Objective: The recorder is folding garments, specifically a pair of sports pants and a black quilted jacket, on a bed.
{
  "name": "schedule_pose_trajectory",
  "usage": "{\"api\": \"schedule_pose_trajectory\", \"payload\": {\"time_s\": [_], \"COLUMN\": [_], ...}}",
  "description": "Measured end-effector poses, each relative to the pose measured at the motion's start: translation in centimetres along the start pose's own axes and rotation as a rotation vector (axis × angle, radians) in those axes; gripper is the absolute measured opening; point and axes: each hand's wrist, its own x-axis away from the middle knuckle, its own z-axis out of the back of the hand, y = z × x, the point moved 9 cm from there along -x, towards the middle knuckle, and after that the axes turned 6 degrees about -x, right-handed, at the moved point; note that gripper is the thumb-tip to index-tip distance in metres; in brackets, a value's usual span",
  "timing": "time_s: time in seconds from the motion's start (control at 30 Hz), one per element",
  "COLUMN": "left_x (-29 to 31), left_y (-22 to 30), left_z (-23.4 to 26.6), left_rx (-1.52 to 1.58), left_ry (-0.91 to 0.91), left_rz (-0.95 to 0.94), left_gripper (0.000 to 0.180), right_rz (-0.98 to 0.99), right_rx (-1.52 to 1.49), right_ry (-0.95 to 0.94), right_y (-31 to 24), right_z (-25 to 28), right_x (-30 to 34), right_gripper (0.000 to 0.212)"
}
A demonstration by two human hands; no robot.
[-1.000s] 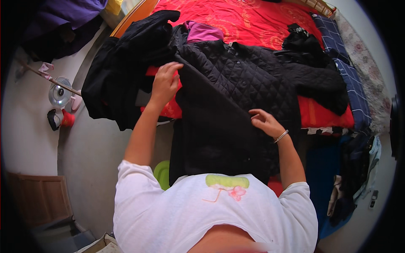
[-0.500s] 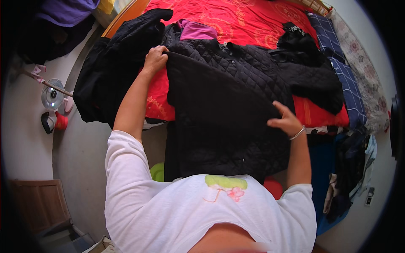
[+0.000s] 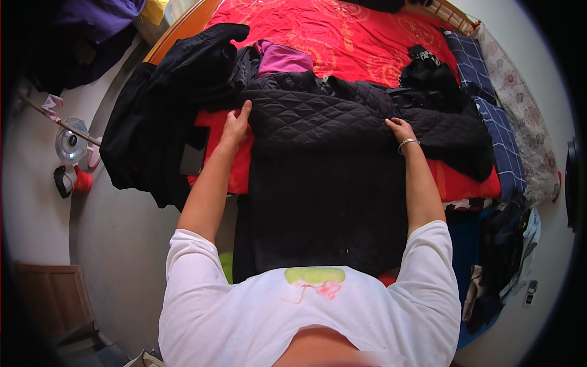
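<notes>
A black quilted jacket lies across the near side of the bed, its upper part folded into a wide band with diamond stitching. Smooth black cloth hangs below that band toward my body. At the band's left end my left hand grips the edge, one digit pointing up and the other fingertips partly hidden. My right hand, with a bracelet at the wrist, pinches the band near its right part. Beyond my right hand, a black quilted sleeve stretches to the right.
Black garments hang over the bed's left side, near a dark flat phone-like object. A pink cloth lies on the red bedsheet. Checked blue pillows line the right. A fan stands left.
The jacket's quilted part now lies as a straight horizontal band. My left hand has moved nearer me; my right hand has moved up and closed on the cloth. The phone-like object has come into sight.
</notes>
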Motion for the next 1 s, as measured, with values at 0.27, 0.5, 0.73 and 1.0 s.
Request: {"api": "schedule_pose_trajectory", "payload": {"time_s": [0.27, 0.5, 0.73, 1.0], "left_x": [-0.9, -4.3, 1.9, 3.8], "left_y": [4.1, -0.7, -2.1, 0.8], "left_z": [0.2, 2.3, 0.5, 1.4], "left_rx": [0.332, -0.131, 0.053, -0.499], "left_ry": [0.256, 0.443, 0.148, 0.341], "left_rz": [-0.501, -0.181, -0.326, -0.483], "left_gripper": [0.044, 0.065, 0.07, 0.058], "right_rz": [0.578, 0.321, 0.958, 0.727], "right_rx": [-0.347, 0.267, 0.412, 0.185], "right_ry": [0.275, 0.273, 0.171, 0.324], "right_y": [-10.2, -7.5, -16.9, -9.6], "right_z": [3.1, -1.8, -5.9, 0.1], "right_x": [-0.9, -1.2, 10.1, 6.7], "right_gripper": [0.023, 0.031, 0.042, 0.032]}}
